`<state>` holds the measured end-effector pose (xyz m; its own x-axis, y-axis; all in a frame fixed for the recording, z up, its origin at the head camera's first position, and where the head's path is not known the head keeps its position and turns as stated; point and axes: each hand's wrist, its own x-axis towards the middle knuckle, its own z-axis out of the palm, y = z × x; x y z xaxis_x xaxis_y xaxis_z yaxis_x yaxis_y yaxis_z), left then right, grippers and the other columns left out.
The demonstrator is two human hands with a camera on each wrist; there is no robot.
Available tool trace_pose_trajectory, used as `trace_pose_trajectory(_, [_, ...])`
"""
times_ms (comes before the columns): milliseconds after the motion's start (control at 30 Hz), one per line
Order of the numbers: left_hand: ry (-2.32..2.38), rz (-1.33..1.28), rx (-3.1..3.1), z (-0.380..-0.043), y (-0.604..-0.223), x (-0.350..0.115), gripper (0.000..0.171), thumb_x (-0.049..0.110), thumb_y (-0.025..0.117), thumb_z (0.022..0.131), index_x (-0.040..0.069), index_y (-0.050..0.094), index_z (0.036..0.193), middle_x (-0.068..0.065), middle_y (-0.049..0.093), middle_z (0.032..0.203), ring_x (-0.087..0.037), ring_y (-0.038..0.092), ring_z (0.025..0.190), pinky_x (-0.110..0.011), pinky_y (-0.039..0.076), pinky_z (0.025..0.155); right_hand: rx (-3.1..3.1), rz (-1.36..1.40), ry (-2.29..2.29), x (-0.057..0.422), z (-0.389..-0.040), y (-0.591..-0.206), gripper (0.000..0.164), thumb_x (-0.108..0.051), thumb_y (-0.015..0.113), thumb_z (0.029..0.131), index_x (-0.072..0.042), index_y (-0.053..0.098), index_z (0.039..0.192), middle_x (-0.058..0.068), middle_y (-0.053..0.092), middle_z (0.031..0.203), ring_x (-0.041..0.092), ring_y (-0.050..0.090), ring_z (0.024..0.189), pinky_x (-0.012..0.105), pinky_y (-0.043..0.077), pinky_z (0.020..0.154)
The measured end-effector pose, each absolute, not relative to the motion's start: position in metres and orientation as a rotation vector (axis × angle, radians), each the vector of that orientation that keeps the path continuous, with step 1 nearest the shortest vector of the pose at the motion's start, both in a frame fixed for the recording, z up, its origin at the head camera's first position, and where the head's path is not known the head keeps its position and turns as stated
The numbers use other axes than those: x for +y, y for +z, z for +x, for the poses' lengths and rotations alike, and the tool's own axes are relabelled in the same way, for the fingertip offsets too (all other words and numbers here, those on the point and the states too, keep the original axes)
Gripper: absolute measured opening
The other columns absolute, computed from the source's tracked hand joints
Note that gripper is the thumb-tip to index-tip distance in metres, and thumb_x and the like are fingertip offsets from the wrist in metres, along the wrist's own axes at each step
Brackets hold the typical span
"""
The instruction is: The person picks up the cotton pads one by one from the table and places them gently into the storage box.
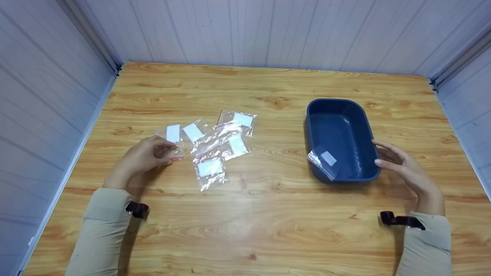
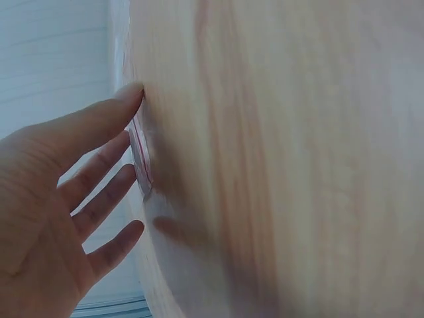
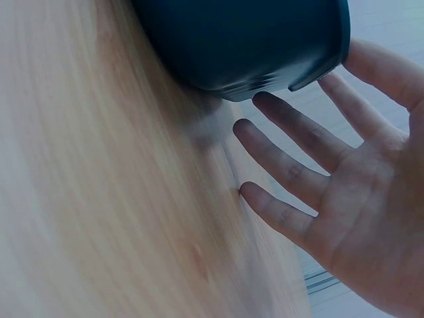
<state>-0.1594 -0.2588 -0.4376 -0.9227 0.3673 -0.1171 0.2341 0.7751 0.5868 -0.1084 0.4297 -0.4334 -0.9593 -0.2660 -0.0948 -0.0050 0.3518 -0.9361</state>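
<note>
My left hand [image 1: 147, 155] is over a clear zip bag [image 1: 173, 134] holding a white rectangular piece. Its red-lined edge [image 2: 141, 156] shows beside the fingertips in the left wrist view, with thumb and fingers spread apart. More such bags with white pieces lie close by: one bag [image 1: 193, 132] beside it, another bag [image 1: 210, 168] nearer me. On the right, my right hand [image 1: 402, 166] touches the outer side of a dark blue plastic bin [image 1: 339, 101] with thumb and index finger, the other fingers extended. One clear bag [image 1: 328, 158] leans over the bin's near left corner.
Two further bags, an upper bag [image 1: 242, 119] and a lower bag [image 1: 238, 144], overlap near the middle of the wood-grain table [image 1: 268, 222]. Pale panel walls [image 1: 249, 34] enclose the back and both sides.
</note>
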Motion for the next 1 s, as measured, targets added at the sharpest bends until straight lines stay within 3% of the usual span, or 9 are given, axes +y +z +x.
trace_pose_trajectory(300, [0.888, 0.424, 2.728, -0.1619, -0.4389, -0.2579, 0.034, 0.015, 0.077, 0.087, 0.005, 0.069, 0.119, -0.015, 0.061, 0.116, -0.035, 0.059, 0.105, -0.054, 0.045, 0.093, 2.382, -0.236, -1.657, 0.43, -0.1077, -0.4338, 0.055, -0.006, 0.055, 0.101, -0.01, 0.037, 0.153, -0.007, 0.048, 0.143, -0.001, 0.045, 0.126, 0.015, 0.044, 0.093])
trace_pose_trajectory(733, [0.794, 0.347, 2.788, -0.1606, -0.439, -0.2589, 0.029, 0.019, 0.072, 0.093, 0.006, 0.071, 0.118, -0.017, 0.067, 0.119, -0.04, 0.059, 0.113, -0.059, 0.041, 0.097, 2.354, -0.269, -1.692, 0.427, -0.1114, -0.4352, 0.055, -0.003, 0.055, 0.1, -0.008, 0.037, 0.152, -0.005, 0.048, 0.144, 0.0, 0.046, 0.127, 0.017, 0.045, 0.093])
trace_pose_trajectory(1000, [0.755, 0.277, 2.869, -0.16, -0.4331, -0.2592, 0.029, 0.025, 0.073, 0.092, 0.007, 0.072, 0.114, -0.015, 0.069, 0.105, -0.036, 0.063, 0.097, -0.057, 0.045, 0.085, 2.36, -0.277, -1.689, 0.4263, -0.1119, -0.4353, 0.055, -0.003, 0.055, 0.1, -0.007, 0.037, 0.152, -0.006, 0.048, 0.144, 0.0, 0.046, 0.126, 0.016, 0.045, 0.093])
